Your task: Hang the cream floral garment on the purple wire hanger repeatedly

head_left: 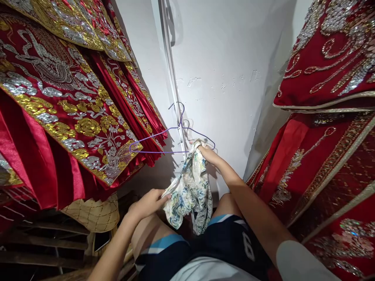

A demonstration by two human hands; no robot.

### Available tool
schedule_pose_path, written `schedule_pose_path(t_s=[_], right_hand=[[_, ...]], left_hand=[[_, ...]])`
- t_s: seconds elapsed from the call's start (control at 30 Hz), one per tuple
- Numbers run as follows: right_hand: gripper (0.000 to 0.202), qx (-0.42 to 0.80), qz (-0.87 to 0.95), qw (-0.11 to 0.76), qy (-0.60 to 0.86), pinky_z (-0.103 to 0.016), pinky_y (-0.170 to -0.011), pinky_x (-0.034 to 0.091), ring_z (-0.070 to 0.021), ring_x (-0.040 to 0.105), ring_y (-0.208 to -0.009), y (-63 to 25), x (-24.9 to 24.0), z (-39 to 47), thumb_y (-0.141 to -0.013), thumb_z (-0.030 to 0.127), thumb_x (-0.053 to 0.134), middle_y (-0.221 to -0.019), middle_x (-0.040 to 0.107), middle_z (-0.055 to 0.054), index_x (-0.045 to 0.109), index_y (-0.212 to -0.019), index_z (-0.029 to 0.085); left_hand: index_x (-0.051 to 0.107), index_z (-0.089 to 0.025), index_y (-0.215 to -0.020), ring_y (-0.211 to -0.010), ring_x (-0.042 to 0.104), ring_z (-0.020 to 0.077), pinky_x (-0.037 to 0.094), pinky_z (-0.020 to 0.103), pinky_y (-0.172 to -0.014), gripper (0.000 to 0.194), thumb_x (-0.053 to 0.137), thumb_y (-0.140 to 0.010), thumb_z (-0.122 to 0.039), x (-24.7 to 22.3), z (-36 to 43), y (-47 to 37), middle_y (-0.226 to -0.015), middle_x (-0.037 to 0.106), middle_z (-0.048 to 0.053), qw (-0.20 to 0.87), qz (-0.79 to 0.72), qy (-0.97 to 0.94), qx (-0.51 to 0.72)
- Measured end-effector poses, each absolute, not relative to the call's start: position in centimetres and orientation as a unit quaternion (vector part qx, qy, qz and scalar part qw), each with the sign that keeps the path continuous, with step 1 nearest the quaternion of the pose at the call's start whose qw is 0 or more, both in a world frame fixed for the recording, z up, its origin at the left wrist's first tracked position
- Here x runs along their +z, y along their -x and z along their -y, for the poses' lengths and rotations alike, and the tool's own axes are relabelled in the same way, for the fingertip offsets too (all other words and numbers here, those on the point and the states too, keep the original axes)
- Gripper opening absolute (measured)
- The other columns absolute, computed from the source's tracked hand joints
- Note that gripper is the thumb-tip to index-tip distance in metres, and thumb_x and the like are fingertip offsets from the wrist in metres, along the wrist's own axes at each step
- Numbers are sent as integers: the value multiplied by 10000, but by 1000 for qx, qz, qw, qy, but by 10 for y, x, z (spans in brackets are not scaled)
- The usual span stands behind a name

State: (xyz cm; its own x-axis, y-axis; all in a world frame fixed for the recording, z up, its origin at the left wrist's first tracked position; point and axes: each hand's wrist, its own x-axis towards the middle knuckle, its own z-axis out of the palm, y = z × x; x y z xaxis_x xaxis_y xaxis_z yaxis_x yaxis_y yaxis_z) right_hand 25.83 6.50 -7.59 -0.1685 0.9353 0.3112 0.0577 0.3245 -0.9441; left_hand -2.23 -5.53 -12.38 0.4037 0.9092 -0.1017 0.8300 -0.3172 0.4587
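A purple wire hanger (158, 152) is in front of the white wall, its hook up beside a thin metal pole. A white garment with blue and green flowers (190, 191) hangs below the hanger's right end. My right hand (206, 153) is at the garment's top, by the hanger's right corner, with its fingers partly hidden in the cloth. My left hand (152, 202) pinches the garment's lower left edge between thumb and fingers. The left half of the hanger is bare.
Red embroidered garments (88, 101) with gold and silver patterns hang at the left. More red beaded garments (322, 148) hang at the right. A wooden slatted piece (52, 242) and a phone-like dark object (102, 240) are at the lower left.
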Motion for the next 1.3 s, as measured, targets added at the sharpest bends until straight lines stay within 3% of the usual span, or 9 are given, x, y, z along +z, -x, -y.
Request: schedule_pose_path(t_s=[0.27,0.57,0.77,0.87,0.93,1.0,1.07,1.17,1.3], right_hand=[[145,333,589,562,476,-299,-650,452,-203,581,-674,-270,-103,-66,-676,320,580,-632,634,-14,601,-625,186],[351,226,606,611,456,-259,-510,237,-102,289,-512,-293,-92,-37,-711,288,586,-482,257,75,323,-482,252],[280,236,606,624,434,-256,-505,253,-105,318,-515,-280,-101,-23,-759,297,571,-508,327,65,437,-526,216],[203,212,594,655,417,-258,-551,364,-136,440,-552,-287,-104,-18,-752,271,623,-590,500,51,677,-917,166],[651,177,561,691,419,-277,-623,435,-160,521,-605,-300,-103,-19,-720,242,672,-658,579,49,531,-1351,167],[881,153,540,707,430,-302,-674,466,-175,555,-633,-317,-98,-22,-701,254,711,-676,606,48,362,-1504,155],[795,156,551,691,441,-321,-681,473,-181,560,-640,-335,-90,-26,-689,314,741,-689,631,18,501,-1423,125],[445,196,593,636,453,-330,-669,473,-193,587,-661,-362,-72,-29,-644,388,793,-706,676,-40,757,-989,108],[318,347,628,562,412,-303,-590,470,-185,599,-591,-383,-53,-20,-577,417,872,-602,652,-21,726,-667,149]], left_hand=[[637,-193,-845,-1126,622,303,465,420,-937,269,381,-867,-273,-74,47,57,-1227,665,147,-7,-567,-819,87],[437,-230,-757,-813,610,303,481,423,-761,164,358,-860,-329,-11,27,25,-839,613,131,-106,-641,-725,227],[521,-189,-1098,-829,630,239,475,349,-768,268,404,-862,-237,-1,7,-5,-965,669,79,-66,-524,-784,326],[565,-156,-1198,-929,652,242,483,345,-851,386,381,-865,-220,-6,-8,-4,-1064,694,95,-72,-494,-791,355],[631,-140,-1135,-979,654,250,482,341,-891,392,353,-872,-226,-10,-15,1,-1079,704,106,-86,-489,-786,369],[661,-141,-1076,-989,651,248,482,330,-897,387,341,-880,-235,-12,-17,5,-1072,705,107,-100,-488,-779,381],[662,-158,-1044,-954,642,237,483,319,-873,365,341,-888,-232,-11,-16,7,-1024,691,96,-112,-489,-779,377],[638,-180,-979,-956,608,231,471,327,-884,302,352,-918,-253,-6,-13,9,-1002,621,95,-131,-497,-770,378],[566,-180,-1009,-933,577,226,470,349,-870,279,509,-906,-432,2,-15,16,-1067,555,99,-117,-537,-709,443]])
